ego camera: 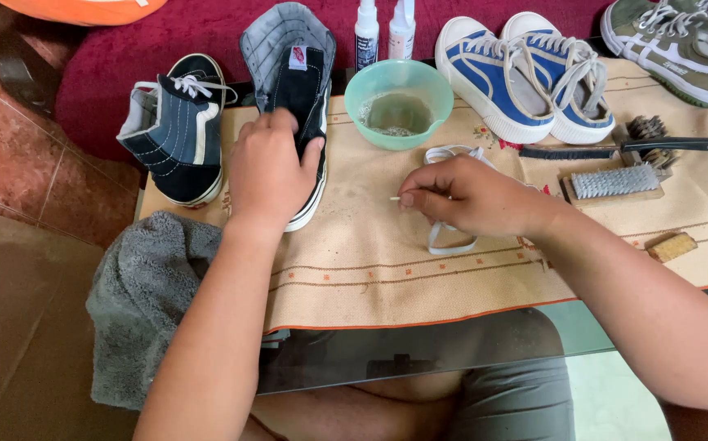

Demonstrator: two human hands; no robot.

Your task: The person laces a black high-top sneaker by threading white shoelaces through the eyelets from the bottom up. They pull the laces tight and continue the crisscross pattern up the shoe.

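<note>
On the tan woven mat (387, 269), near its left end, lies a black high-top shoe (297, 90) with its grey lining and tongue opened toward the far side, toe pointing toward the person. Left hand (268, 171) rests flat on top of this shoe, fingers curled over the vamp, pressing it down rather than gripping around it. Right hand (468, 196) is nearly closed, thumb and forefinger pinching a thin pale stick (396, 198) whose tip pokes out to the left; what kind of stick it is cannot be told. This hand sits over a loose white shoelace (444, 237) lying on the mat, just to the right of the shoe.

Just left of the held shoe: its partner, a black-and-blue high-top (176, 131), standing upright, lace still in. Behind the right hand: a teal bowl (399, 102) with cloudy liquid, and two small white spray bottles (383, 31) beyond it. Farther right: a pair of blue-and-white sneakers (525, 73), then olive sneakers (676, 41) at the corner. Right side of mat: a long black-handled brush (627, 147), a wooden-backed bristle brush (615, 184), a small yellow sponge block (671, 246). A grey towel (146, 302) hangs off the mat's near left corner.
</note>
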